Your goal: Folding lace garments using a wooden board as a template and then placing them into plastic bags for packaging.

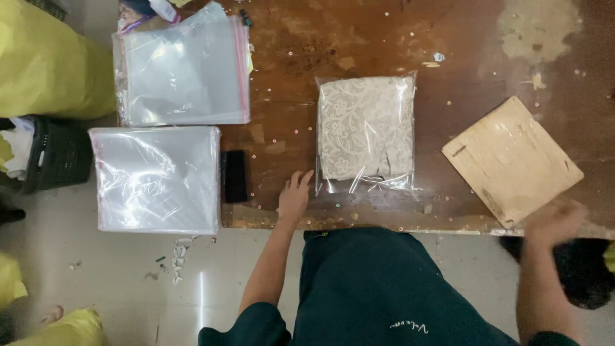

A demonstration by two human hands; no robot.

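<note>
A clear plastic bag holding folded white lace fabric [365,131] lies flat in the middle of the worn brown table [397,45]. My left hand [294,195] rests on the table near its front edge, fingers apart, just left of the bag's lower corner and holding nothing. My right hand [555,221] is blurred at the table's front right edge, beside the lower corner of a square pale wooden board [511,160]. Whether it grips anything I cannot tell.
Two stacks of empty clear plastic bags [157,179] [182,74] lie at the table's left end. A black phone-like slab [234,175] sits beside the nearer stack. Yellow sacks [45,64] and a dark basket [54,154] stand on the floor at left.
</note>
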